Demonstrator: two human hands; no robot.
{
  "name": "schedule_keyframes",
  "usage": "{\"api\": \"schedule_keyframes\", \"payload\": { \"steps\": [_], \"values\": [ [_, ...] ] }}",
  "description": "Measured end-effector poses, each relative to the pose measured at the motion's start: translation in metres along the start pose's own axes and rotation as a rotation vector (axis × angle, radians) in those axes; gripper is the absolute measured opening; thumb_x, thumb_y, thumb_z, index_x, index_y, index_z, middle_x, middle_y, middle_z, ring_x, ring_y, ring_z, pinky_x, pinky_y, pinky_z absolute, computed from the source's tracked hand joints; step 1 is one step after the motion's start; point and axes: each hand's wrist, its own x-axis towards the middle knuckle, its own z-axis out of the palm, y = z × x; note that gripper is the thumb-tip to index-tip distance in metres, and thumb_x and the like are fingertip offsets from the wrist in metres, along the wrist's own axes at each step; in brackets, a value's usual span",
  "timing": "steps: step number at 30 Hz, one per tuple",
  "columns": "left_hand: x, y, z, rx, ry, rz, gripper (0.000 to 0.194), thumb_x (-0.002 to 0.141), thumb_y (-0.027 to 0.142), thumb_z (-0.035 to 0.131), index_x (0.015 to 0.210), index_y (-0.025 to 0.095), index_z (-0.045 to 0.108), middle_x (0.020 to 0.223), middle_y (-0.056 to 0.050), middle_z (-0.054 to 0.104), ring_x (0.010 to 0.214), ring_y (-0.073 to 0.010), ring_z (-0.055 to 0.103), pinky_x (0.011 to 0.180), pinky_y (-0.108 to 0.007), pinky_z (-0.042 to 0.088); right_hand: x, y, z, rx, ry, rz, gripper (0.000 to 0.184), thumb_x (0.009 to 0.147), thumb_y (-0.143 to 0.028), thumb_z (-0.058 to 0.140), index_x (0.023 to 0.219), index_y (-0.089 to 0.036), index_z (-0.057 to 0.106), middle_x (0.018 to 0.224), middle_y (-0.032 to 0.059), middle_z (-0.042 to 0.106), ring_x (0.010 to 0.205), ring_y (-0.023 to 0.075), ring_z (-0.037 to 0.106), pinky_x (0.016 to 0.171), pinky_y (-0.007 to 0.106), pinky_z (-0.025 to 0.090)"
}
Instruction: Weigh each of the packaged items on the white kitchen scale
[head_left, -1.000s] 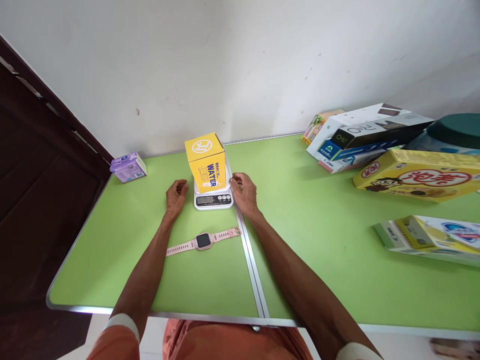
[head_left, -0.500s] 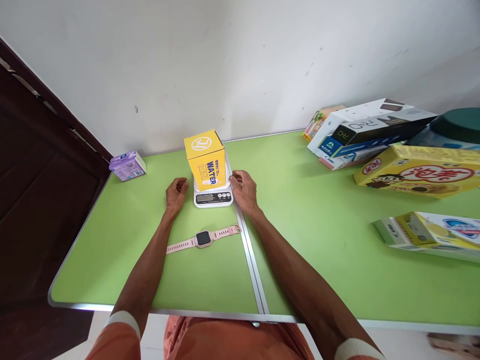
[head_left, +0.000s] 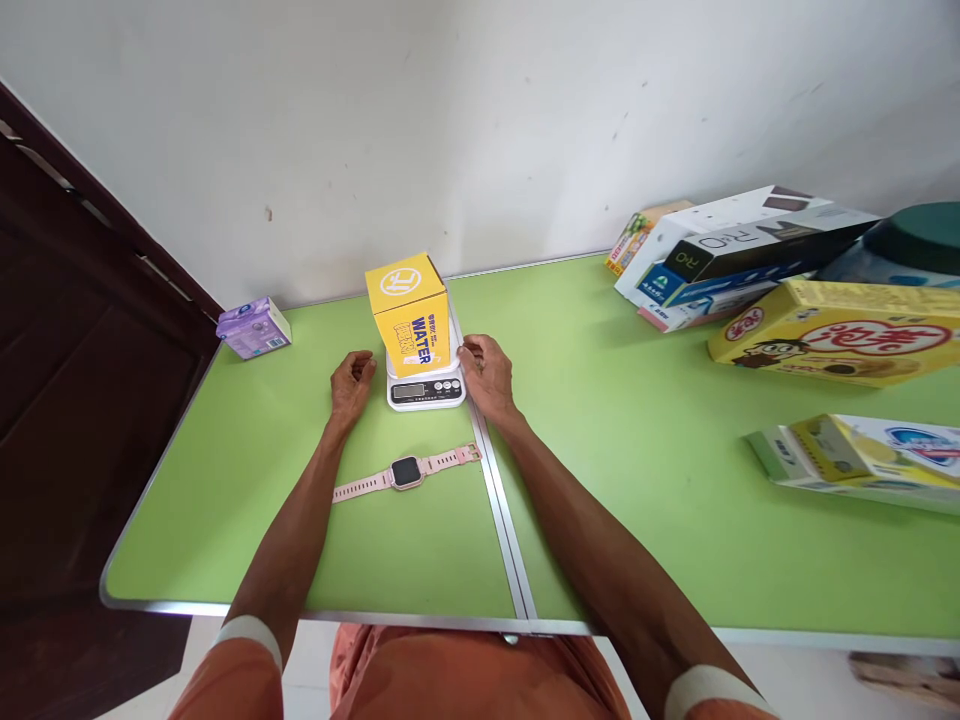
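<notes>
A yellow box (head_left: 409, 325) printed with "WATER" stands on a small white kitchen scale (head_left: 426, 404), whose dark display and round buttons face me. My left hand (head_left: 351, 386) rests on the table left of the scale, apart from it, its fingers loosely curled around nothing. Close against the scale's right edge lies my right hand (head_left: 487, 376), fingers bent and holding nothing; whether its fingertips touch the scale I cannot tell. Nearer to me, between my forearms, a pink-strapped smartwatch (head_left: 406, 473) lies flat with its dark screen up.
A purple box (head_left: 255, 328) sits at the table's far left. On the right are a black and white box (head_left: 757, 255), a yellow snack box (head_left: 840, 335), a long white-yellow carton (head_left: 870, 460) and a dark green lid (head_left: 922, 235). A metal seam (head_left: 504, 525) crosses the green table (head_left: 637, 480).
The whole view has shifted up very slightly. The hands, box, scale and watch keep their places relative to one another.
</notes>
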Motion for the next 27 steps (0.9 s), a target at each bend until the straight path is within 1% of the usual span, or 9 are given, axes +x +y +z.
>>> {"api": "schedule_keyframes", "payload": {
  "steps": [8,19,24,27],
  "values": [
    [0.0008,-0.0002,0.0003,-0.006,0.002,0.012,0.025,0.087,0.04,0.074,0.103,0.021,0.077,0.096,-0.007,0.081,0.087,-0.022,0.073,0.085,-0.036,0.06,0.0002,-0.0033,-0.0014,-0.015,-0.014,0.012,0.03,0.096,-0.047,0.061,0.112,-0.023,0.07,0.12,0.0167,0.078,0.109,0.0336,0.076,0.1,0.058,0.065],
    [0.002,-0.0012,0.0007,-0.006,-0.004,0.022,0.026,0.086,0.04,0.074,0.103,0.021,0.077,0.096,-0.007,0.081,0.088,-0.0227,0.074,0.085,-0.037,0.061,0.0005,-0.0035,-0.0006,-0.008,-0.002,0.001,0.028,0.096,-0.044,0.062,0.111,-0.023,0.072,0.119,0.0163,0.078,0.108,0.0321,0.076,0.101,0.057,0.065],
    [0.0016,-0.0007,0.0005,0.007,-0.009,0.031,0.025,0.088,0.039,0.071,0.104,0.021,0.077,0.096,-0.008,0.081,0.087,-0.0228,0.073,0.085,-0.037,0.06,0.0007,-0.0034,-0.0012,-0.005,-0.014,-0.001,0.026,0.096,-0.044,0.061,0.11,-0.023,0.07,0.12,0.0168,0.078,0.109,0.0328,0.077,0.102,0.058,0.064],
    [0.0012,-0.0001,0.0,0.014,-0.011,0.036,0.026,0.088,0.04,0.071,0.104,0.021,0.077,0.095,-0.008,0.081,0.087,-0.0229,0.073,0.086,-0.038,0.06,0.0008,-0.003,-0.0009,-0.008,-0.014,-0.006,0.027,0.096,-0.044,0.061,0.111,-0.023,0.069,0.12,0.0168,0.078,0.109,0.0326,0.077,0.102,0.057,0.064]
  ]
}}
